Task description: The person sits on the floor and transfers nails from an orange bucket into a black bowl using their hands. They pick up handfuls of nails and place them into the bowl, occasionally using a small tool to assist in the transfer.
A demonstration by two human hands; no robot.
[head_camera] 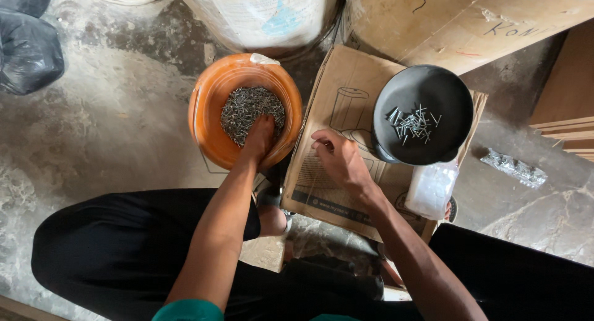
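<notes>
Small grey metal nails (pixel 247 111) were the thing in hand, heaped past counting in one round orange plastic bowl (pixel 207 104) that sat on the rough concrete floor (pixel 111 129) just ahead of the person's knees. Nearest the camera, two black-clad legs (pixel 111 247) were folded on either side, and two bare forearms reached forward from them. The left hand (pixel 260 135) dipped over the near rim of the orange bowl, its fingers pressed together and sunk among the nails; whether they pinched any could not be told. The right hand (pixel 339 157) rested on one flattened brown cardboard box (pixel 346 92) just beside the orange bowl, fingers curled inward and drawn together, and what they held, if anything, was hidden. One small clear plastic bag (pixel 431 188) lay on the near right corner of that cardboard. Beyond the right hand stood one round black bowl (pixel 427 86) on the same cardboard, holding a loose scatter of roughly two dozen nails (pixel 413 123). To the right, one crumpled silvery wrapper (pixel 513 167) lay on the floor. Farther off stood one large brown cardboard carton (pixel 458 24), one pale drum (pixel 260 15), and two black plastic bags (pixel 28 49) at the far left.
</notes>
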